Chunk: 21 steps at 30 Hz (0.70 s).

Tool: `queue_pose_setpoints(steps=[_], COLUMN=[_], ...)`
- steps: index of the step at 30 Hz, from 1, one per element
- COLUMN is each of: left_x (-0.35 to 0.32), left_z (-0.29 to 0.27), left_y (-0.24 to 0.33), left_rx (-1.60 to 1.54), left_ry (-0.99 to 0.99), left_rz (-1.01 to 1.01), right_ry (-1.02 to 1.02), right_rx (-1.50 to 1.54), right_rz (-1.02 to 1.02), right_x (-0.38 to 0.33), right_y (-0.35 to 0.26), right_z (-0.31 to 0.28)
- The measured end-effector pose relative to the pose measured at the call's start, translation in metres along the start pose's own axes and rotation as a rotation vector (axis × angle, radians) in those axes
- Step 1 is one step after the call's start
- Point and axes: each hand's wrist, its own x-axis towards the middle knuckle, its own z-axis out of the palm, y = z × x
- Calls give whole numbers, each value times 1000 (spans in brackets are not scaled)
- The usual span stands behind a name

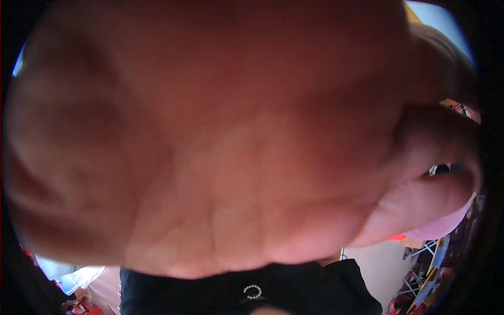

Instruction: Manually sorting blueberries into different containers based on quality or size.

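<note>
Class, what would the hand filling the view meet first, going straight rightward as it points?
The hand has a seemingly free way to the picture's right rim, though blur leaves depth unclear.

Looks creased and matt across the hand (241, 152), like matt cloth on the top (194, 291), glossy on the beads (259, 290), smooth on the floor (378, 268).

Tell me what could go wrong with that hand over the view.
The hand fills most of the picture, so things behind it could go unseen. That close, it might bump or smudge the camera. Below it, only part of the black top shows, so movement there could be missed.
</note>
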Motion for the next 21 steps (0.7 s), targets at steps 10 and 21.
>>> queue_pose_setpoints(steps=[10,21], left_x=[13,2], left_z=[-2,14], left_y=[15,25], left_rx=[67,62], left_ry=[-25,20], left_rz=[50,75], right_ry=[-359,-363], right_rx=[-925,-973], right_rz=[-167,-15], right_x=[1,-11], right_y=[-17,-30], right_z=[3,15])
